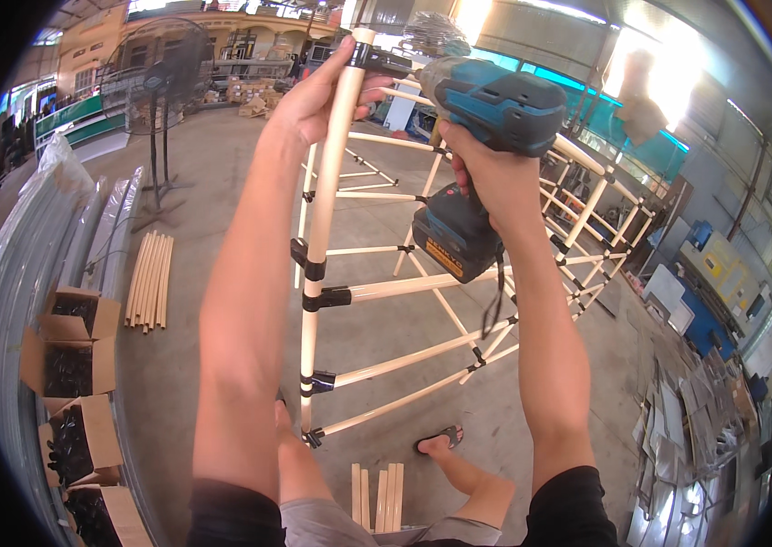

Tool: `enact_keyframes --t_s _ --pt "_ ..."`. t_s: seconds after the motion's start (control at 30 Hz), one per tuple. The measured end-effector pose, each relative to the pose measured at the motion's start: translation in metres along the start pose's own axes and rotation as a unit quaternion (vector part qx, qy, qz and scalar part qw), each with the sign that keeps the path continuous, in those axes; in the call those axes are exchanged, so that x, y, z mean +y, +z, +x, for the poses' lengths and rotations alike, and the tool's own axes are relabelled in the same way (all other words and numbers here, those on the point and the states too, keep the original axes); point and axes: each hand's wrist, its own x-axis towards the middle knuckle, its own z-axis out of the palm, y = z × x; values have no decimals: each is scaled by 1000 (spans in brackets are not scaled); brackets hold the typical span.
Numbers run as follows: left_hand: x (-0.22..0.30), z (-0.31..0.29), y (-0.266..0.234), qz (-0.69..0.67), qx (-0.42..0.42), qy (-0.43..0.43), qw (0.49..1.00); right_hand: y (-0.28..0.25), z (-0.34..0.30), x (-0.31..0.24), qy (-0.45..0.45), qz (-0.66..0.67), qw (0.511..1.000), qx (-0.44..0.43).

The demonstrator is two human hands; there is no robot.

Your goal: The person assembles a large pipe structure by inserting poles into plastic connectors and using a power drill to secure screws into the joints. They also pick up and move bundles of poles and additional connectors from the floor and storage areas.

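Note:
A tall frame of cream pipes and black clamp joints stands in front of me. My left hand (302, 108) is closed around the top of its nearest upright pipe (324, 205), the thumb against the black pipe joint (372, 59) there and the fingers behind. My right hand (497, 178) grips a blue and black cordless drill-driver (500, 102) by its handle. The battery pack (454, 232) hangs below, with a wrist strap dangling. The driver's nose points left at the joint; whether its tip touches a screw cannot be made out.
Open cardboard boxes (94, 365) of black joints line the left, beside long metal profiles (16, 264). Loose cream pipes (150, 281) lie on the floor, with more pipes (377, 497) by my legs. A standing fan (158, 82) is behind; metal sheets (691, 428) are piled right.

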Motion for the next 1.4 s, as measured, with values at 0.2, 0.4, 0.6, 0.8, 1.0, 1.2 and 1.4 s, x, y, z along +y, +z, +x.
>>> enact_keyframes --t_s 0.2,0.4,0.6,0.8,1.0,1.2,1.4 --pt "-14 1 -8 -107 -13 34 994 -5 5 1 2 -21 1000 -23" --pt "-18 -5 -7 -98 -30 44 994 -6 13 2 -53 -66 996 -19" --pt "-16 -11 -2 -82 -28 40 995 -17 29 -18 -286 -228 929 -55" --pt "-17 -9 0 -95 -1 44 995 -11 24 -23 -241 -212 945 -61" --pt "-16 -8 -4 -80 -6 28 996 -6 21 -39 -133 -204 966 -81" --pt "-16 -5 -7 -96 -3 35 995 -9 25 -39 -122 -195 969 -89" --pt "-16 -7 -4 -99 -9 37 994 -9 24 -40 -78 -191 974 -89"
